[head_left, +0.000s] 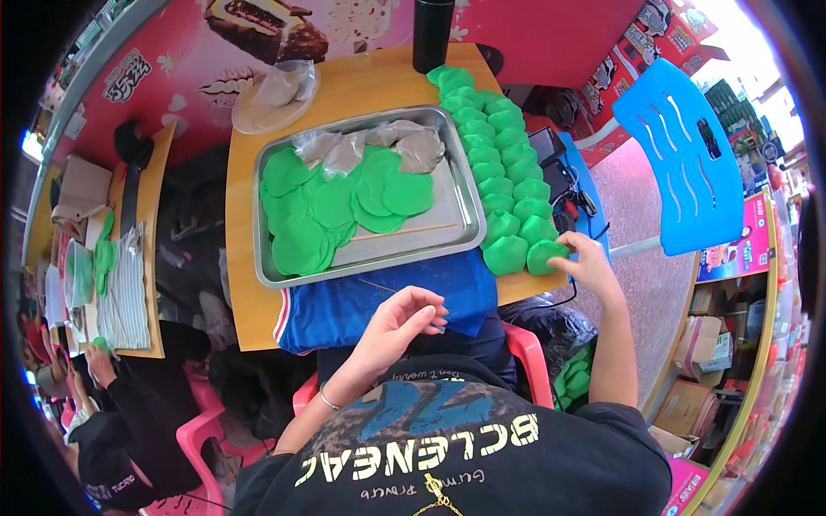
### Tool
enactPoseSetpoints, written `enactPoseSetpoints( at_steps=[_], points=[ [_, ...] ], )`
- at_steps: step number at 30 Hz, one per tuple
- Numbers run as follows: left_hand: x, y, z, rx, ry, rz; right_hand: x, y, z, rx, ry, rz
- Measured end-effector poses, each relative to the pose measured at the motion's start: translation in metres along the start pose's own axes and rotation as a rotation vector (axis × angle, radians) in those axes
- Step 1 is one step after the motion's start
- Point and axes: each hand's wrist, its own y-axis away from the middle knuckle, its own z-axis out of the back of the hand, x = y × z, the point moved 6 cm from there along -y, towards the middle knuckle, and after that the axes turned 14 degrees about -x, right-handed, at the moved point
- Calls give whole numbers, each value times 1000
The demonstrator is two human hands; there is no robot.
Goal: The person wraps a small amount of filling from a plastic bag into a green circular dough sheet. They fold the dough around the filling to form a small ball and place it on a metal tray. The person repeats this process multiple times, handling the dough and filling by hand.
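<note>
My right hand point(589, 265) pinches the edge of a green cupped piece point(544, 256) at the near end of two rows of similar pieces point(499, 163) along the table's right side. Curled in front of my chest, my left hand point(404, 322) seems to grip a thin stick point(376, 285) that juts out to its left, over blue cloth point(335, 314). A metal tray point(476, 219) ahead of my left hand holds flat green discs point(301, 245) in overlapping piles. Clear bags with brownish contents point(420, 150) lie at its far side, and another thin stick point(404, 232) rests inside.
The wooden table point(245, 318) also bears a round plate point(249, 116) with a clear bag and a dark cylinder point(432, 34). A blue chair point(680, 155) stands to the right. At the left, another person's hand point(101, 368) is beside a second table point(155, 284).
</note>
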Motion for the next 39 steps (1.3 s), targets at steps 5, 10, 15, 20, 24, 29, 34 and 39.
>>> enactPoseSetpoints(
  at_steps=[5, 10, 15, 20, 24, 29, 34, 39],
  points=[
    [-8, -4, 15, -58, -5, -85, 1, 5, -5, -97, 35, -109],
    [-56, -26, 53, -232, -233, -383, 17, 5, 1, -82, -25, -205],
    [-126, -63, 83, -608, -1059, -898, 28, -2, 11, -55, 147, -141],
    [-124, -121, 107, -668, -1360, -930, 37, -6, 0, -23, 158, -90],
    [-114, -146, 117, -680, -1517, -976, 60, -11, 7, -155, 231, -18],
    [-113, -151, 132, -696, -1079, -809, 90, -26, -2, -222, -85, 74],
    [-108, -128, 109, -373, -423, -532, 145, -36, -39, -139, -348, 211],
    [-102, -80, 63, -105, -118, -294, 180, -47, -95, -70, -684, 108]
  ],
)
